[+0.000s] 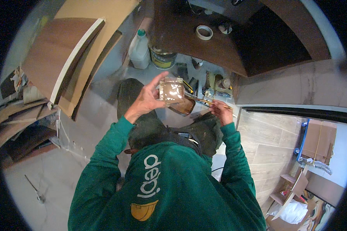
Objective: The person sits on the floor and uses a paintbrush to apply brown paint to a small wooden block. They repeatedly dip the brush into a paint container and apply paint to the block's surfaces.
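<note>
My left hand (pixel 147 98) is closed around a small squarish, see-through tub (pixel 171 91) with glossy brown stuff showing in it. In my right hand (pixel 221 112) is a thin paintbrush (pixel 202 101), pinched by its wooden handle. The brush points left toward the tub; whether its tip touches the tub, I cannot tell. Just below the tub lies a shallow brown dish or lid (pixel 184 106), partly covered by it. Both hands are above my bent legs.
A whitish jug (pixel 140 52) with a green cap and a paint bucket (pixel 162 57) stand ahead. Small tools and a jar (pixel 224 83) lie beyond my right hand. Tape (pixel 204 32) rests on a dark brown cabinet (pixel 219 48). Brown panels (pixel 61 50) lean at left.
</note>
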The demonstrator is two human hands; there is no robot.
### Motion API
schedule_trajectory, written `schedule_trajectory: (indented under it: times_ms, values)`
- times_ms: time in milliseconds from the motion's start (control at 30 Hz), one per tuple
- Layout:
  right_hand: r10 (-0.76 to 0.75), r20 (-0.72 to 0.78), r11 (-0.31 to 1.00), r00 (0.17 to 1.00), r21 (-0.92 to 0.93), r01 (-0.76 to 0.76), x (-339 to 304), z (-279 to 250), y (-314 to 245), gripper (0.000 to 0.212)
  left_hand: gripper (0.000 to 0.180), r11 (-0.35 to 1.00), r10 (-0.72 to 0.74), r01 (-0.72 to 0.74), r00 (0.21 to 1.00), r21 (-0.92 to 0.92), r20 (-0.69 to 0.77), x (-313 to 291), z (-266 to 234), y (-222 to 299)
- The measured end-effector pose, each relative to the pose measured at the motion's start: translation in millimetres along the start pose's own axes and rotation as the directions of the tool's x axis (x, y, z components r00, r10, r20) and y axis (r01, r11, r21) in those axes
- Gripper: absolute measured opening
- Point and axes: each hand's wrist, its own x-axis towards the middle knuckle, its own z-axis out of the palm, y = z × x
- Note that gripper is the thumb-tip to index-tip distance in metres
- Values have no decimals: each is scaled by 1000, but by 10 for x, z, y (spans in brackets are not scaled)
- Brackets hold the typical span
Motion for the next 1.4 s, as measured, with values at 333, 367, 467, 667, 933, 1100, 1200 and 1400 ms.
schedule_trajectory:
  times_ms: [333, 367, 467, 667, 933, 1100, 1200, 1400]
  values:
    - [-228, 175, 622, 958, -730, 281, 1412, 785, 1460, 30, 93, 977, 202, -175, 938, 119, -281, -697, -222, 522]
    - [-251, 193, 525, 949, -796, 301, 1451, 876, 1483, 30, 93, 975, 208, -170, 928, 145, -309, -778, -212, 543]
    - [-257, 286, 434, 923, -819, 375, 1377, 1034, 1442, 31, 94, 983, 166, -119, 900, 139, -402, -1003, -155, 575]
    - [29, 305, 261, 952, -922, 287, 1231, 885, 1204, 28, 94, 991, 129, -121, 857, 48, -498, -1150, -103, 584]
    - [-181, 287, 176, 941, -932, 318, 1507, 886, 1369, 29, 93, 977, 200, -150, 892, 150, -406, -973, -180, 614]
    - [-116, 171, 339, 978, -919, 201, 1463, 574, 1525, 31, 93, 977, 212, -181, 897, 114, -387, -947, -183, 561]
    - [52, 197, 185, 979, -965, 184, 1422, 400, 1618, 35, 93, 985, 172, -160, 913, 61, -369, -893, -209, 435]
    - [553, 68, 833, 830, -31, -552, 1211, 100, 1454, 41, 95, 988, 136, -100, 929, 122, -344, -641, -379, -12]
